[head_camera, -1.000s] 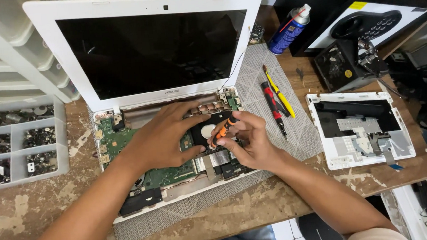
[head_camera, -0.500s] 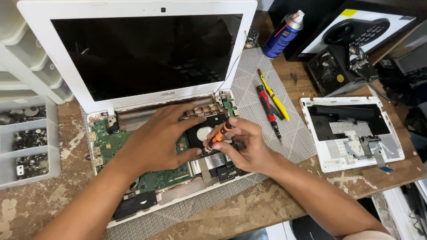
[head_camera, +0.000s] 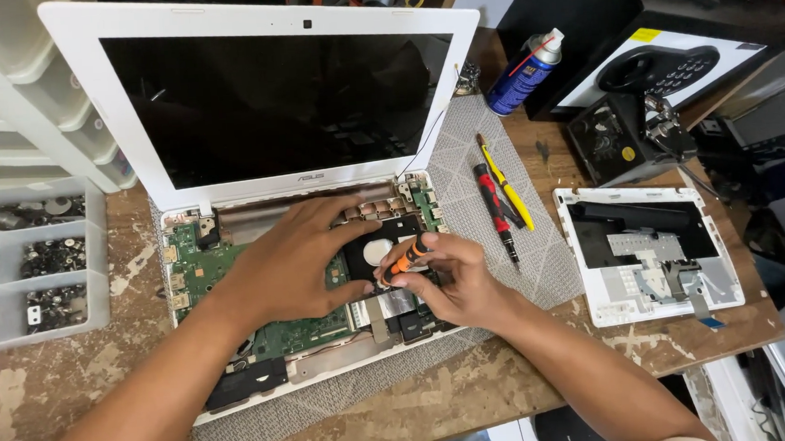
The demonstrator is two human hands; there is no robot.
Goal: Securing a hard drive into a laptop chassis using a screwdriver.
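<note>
- The left hand (head_camera: 290,258) lies flat and open, palm down, fingers spread over the green circuit board (head_camera: 232,276) of the opened white laptop (head_camera: 258,256); it grips nothing.
- The right hand (head_camera: 450,276) is curled shut around a small screwdriver (head_camera: 406,259) with a ribbed orange and black handle, tilted, its tip hidden among the fingers just right of a round black fan (head_camera: 376,249).
- The laptop's base lacks its top cover, showing board, copper-toned strip and black speaker block; its glossy dark screen stands upright at the far side.
- The laptop rests on a grey woven mat (head_camera: 502,232) on a scuffed, paint-stained wooden worktop (head_camera: 58,386).
- On the mat to the right lie a red and black screwdriver (head_camera: 493,207) and a slim yellow tool (head_camera: 505,186), side by side.
- Further right sits the white plastic keyboard cover (head_camera: 649,255), underside up.
- Far right stands a blue spray can (head_camera: 522,74) with a red straw.
- At the left, a clear compartment tray (head_camera: 27,261) holds dark screws.
</note>
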